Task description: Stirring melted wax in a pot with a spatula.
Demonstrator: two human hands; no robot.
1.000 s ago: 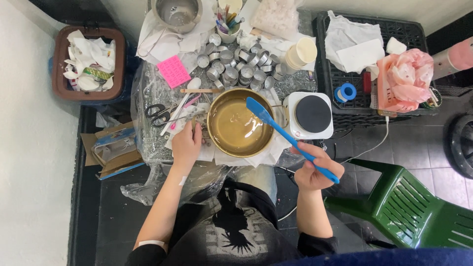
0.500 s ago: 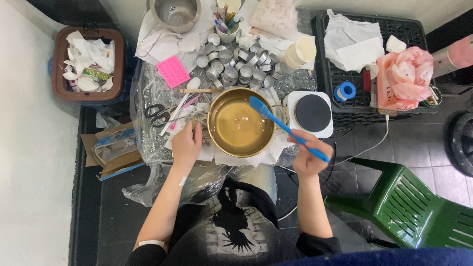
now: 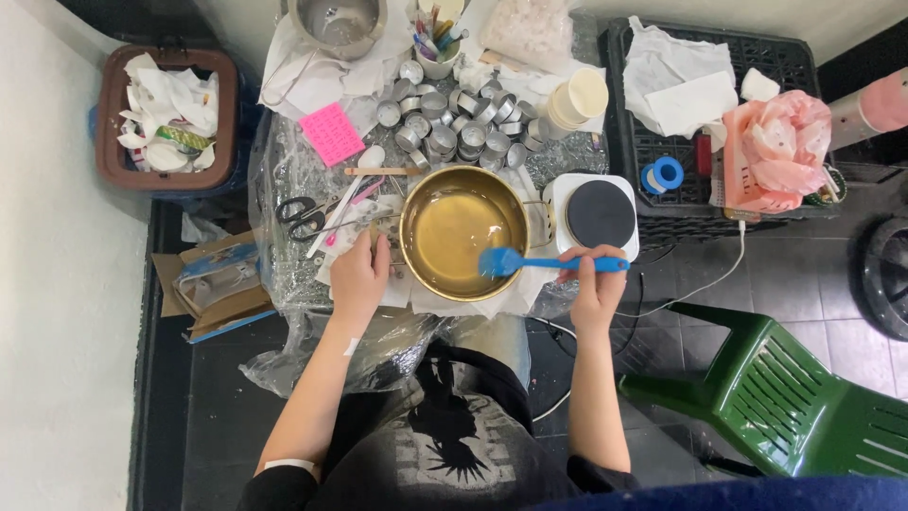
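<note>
Crinkled clear plastic sheeting (image 3: 284, 180) covers the small work surface, which is hemmed in by a brown bin of paper scraps (image 3: 168, 118) at one side and a black plastic crate (image 3: 700, 95) at the other. At its centre sits a round brass-coloured pot of pale yellow liquid (image 3: 463, 232) — how deep the liquid is cannot be judged from above. The right hand (image 3: 594, 284) is closed around the handle of a blue silicone spatula (image 3: 544, 262), whose blade lies inside the pot near its right rim. The left hand (image 3: 359, 274) rests beside the pot's left rim; whether its fingers touch the pot or just lie curled is hard to tell. A white hotplate with a black disc (image 3: 598, 216) stands just beside the pot, partly behind the spatula. Small silver tealight cups (image 3: 454, 118) crowd the far edge, with black-handled scissors (image 3: 305, 216) to the left. Open room is scant — a green plastic chair (image 3: 785, 397), cut off by the frame, stands close on the right.
</note>
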